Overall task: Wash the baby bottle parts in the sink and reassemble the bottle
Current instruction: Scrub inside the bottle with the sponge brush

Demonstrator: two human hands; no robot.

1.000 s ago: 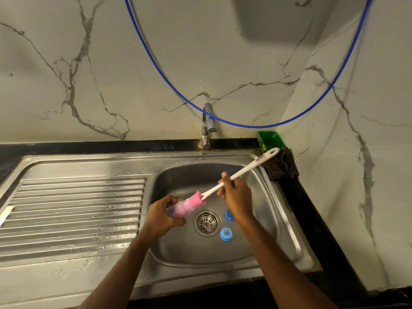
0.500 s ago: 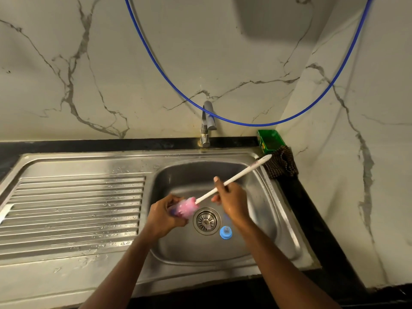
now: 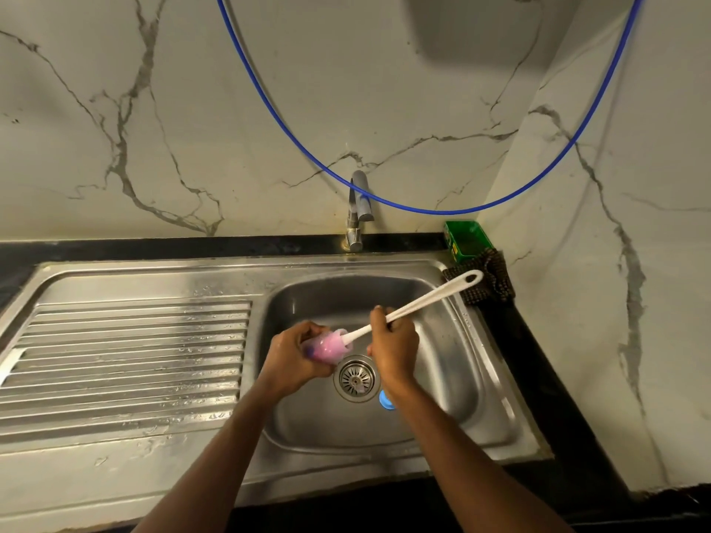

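Observation:
Over the steel sink basin [image 3: 454, 371], my left hand [image 3: 294, 359] grips a small clear bottle body [image 3: 327, 350], lying on its side with its mouth to the right. The pink sponge head of the bottle brush [image 3: 423, 302] sits inside the bottle. My right hand [image 3: 394, 350] holds the brush's white handle, which slants up to the right. A blue bottle part [image 3: 386, 401] lies on the basin floor by the drain [image 3: 356, 378], partly hidden by my right wrist.
The tap [image 3: 358, 209] stands behind the basin with no water running. A wet ribbed drainboard [image 3: 123, 359] lies to the left. A green box [image 3: 465, 240] and a dark cloth [image 3: 488, 282] sit at the back right corner. A blue hose [image 3: 423, 210] hangs across the wall.
The brush head has pushed further left into the bottle and both hands have shifted slightly. My right wrist now covers one of the blue parts seen before.

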